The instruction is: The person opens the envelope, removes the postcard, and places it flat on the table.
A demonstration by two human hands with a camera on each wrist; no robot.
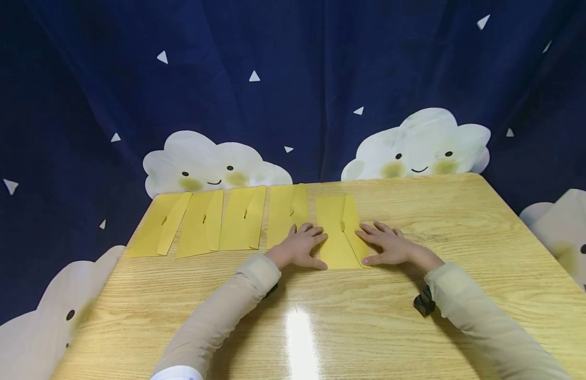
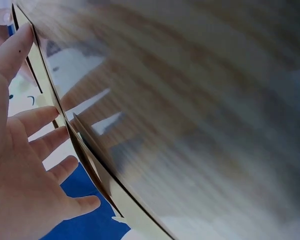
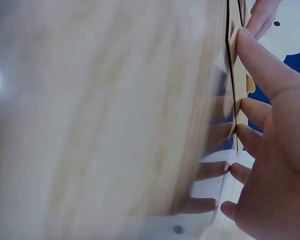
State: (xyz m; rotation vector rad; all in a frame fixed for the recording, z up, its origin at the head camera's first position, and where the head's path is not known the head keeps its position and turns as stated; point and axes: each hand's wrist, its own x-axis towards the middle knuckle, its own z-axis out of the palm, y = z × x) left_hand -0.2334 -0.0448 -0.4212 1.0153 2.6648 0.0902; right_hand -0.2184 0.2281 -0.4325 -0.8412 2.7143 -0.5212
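Note:
A yellow envelope (image 1: 332, 232) lies flat on the wooden table, its flap folded over along the right side with a small tab at the middle. My left hand (image 1: 302, 246) rests at its left edge, fingers spread and thumb at the near left corner. On the opposite side my right hand (image 1: 387, 244) touches the flap edge with spread fingers, thumb at the near right corner. In the left wrist view the fingertips (image 2: 52, 112) meet the envelope's edge. The right wrist view shows the thumb (image 3: 260, 55) on the envelope's edge.
To the left, several more yellow envelopes (image 1: 243, 219) lie in a row along the table's far edge, the nearest one partly behind my left hand. The wooden table (image 1: 359, 327) reflects a bright light at the front. A dark blue curtain (image 1: 298, 79) with clouds hangs behind it.

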